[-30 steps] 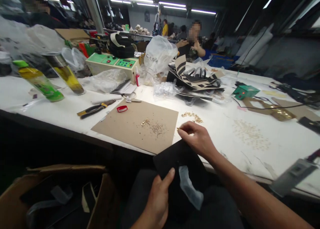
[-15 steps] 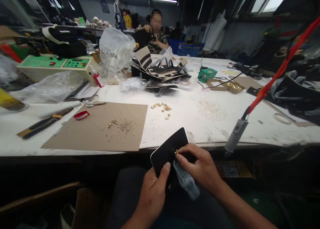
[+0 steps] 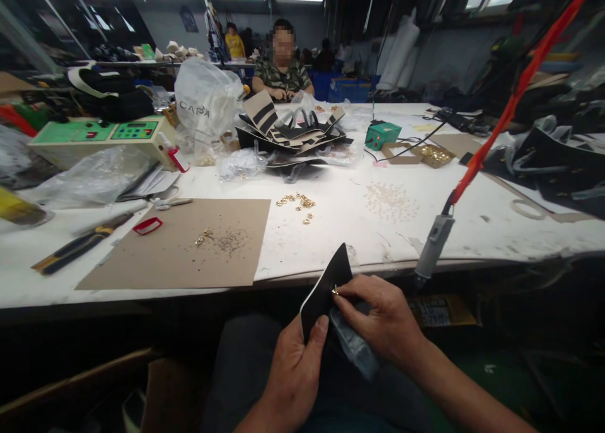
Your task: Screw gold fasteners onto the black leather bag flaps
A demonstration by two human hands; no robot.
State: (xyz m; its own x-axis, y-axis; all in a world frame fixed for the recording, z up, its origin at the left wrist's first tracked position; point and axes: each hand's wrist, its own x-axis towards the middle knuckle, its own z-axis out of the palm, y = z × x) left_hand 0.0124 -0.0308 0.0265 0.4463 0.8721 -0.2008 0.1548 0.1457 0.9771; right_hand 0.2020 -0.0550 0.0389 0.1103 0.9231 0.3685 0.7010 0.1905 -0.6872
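Observation:
A black flat panel with a pale edge (image 3: 326, 291), seemingly leather-like, is tilted up just in front of the table edge. My left hand (image 3: 297, 363) grips its lower left part, thumb on the near face and fingers hidden behind. Between the thumb and index finger of my right hand (image 3: 378, 313) is a small gold metal fitting (image 3: 335, 290), held against the panel's face. Below that hand hangs a translucent bluish plastic wrap (image 3: 354, 345). Several gold fittings (image 3: 297, 200) lie loose on the white table (image 3: 321, 237).
On the left, a brown board (image 3: 174, 256) carries tiny dark pieces and gold fittings, beside yellow-black pliers (image 3: 80, 244). A grey tool (image 3: 435, 247) hangs on an orange-wrapped cord. Black-and-beige panels (image 3: 293, 137) are piled mid-table. A person (image 3: 283, 74) sits opposite.
The panel has turned more edge-on, and my left hand has shifted slightly right. My right hand still pinches the gold fitting. The person opposite has lowered their hands to the table.

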